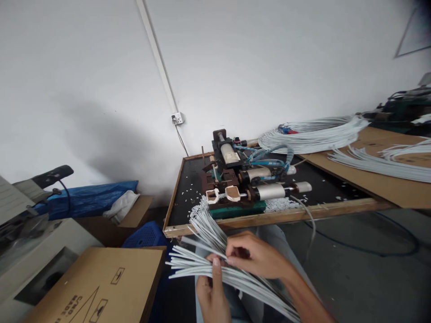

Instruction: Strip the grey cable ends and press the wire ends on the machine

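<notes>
The left hand [213, 294] gripped a fanned bundle of grey cables [202, 262] from beneath; the right hand [257, 256] pinched one cable. Beyond the hands, a black desk tray [177, 197] held a pneumatic machine [240, 186] amid white offcuts [279, 205].

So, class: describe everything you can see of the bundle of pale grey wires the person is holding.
The bundle of wires is many thin, pale grey, plastic-looking strands lying roughly parallel. Their cut ends fan out to the left and up toward the bench edge; the rest runs down to the right, out of the picture. The left hand supports it from below, thumb on top. The right hand pinches a strand near the fanned ends. It lies over the person's lap.
</notes>
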Available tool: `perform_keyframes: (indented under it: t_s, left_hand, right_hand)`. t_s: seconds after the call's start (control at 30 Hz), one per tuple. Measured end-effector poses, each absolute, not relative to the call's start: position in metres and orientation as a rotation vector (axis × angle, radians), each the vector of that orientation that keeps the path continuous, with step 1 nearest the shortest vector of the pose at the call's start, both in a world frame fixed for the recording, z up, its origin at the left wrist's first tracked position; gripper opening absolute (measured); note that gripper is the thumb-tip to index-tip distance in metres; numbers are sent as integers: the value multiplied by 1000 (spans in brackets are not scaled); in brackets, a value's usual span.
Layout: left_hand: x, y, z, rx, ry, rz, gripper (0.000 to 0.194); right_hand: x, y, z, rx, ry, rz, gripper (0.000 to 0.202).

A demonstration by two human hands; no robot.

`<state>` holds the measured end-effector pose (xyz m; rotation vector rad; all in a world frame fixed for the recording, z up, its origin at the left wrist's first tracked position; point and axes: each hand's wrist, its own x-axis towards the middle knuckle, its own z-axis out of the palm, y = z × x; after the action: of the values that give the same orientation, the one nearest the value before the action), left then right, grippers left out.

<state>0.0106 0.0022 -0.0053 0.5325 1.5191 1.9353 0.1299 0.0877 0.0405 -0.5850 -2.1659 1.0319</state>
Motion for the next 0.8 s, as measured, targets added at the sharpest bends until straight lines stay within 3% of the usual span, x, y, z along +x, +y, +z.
perform_keyframes:
  t_s: [0.23, 0.8]
  left_hand:
    - [12, 3, -9, 520, 1553, 1919, 60]
    - [12, 5, -9, 455, 1487, 1981, 55]
  right_hand:
    - [110, 98, 21, -815, -1443, 669, 26]
    - [97, 101, 18, -885, -1512, 460, 27]
